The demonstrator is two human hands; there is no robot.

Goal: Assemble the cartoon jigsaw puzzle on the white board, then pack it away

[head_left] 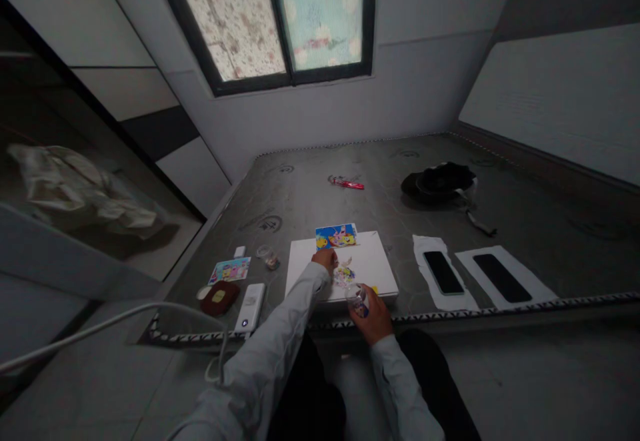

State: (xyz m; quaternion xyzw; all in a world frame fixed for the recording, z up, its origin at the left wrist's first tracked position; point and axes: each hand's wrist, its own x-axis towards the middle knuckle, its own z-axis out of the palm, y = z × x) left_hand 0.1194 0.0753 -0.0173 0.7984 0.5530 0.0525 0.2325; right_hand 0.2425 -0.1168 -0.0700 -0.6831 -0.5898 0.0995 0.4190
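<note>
Clear plastic container (358, 300) is held in the right hand (370, 316), fingers curled around it; judged light, slippery, best taken by its sides. Left hand (325, 259) is laid on a white board (367, 254), finger state unclear.

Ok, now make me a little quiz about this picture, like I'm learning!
1. What is the right hand holding?
2. True or false: the black phone lies on white paper.
3. What colour is the pouch beside the white power bank?

Key:
1. A clear plastic container
2. True
3. Brown
</note>
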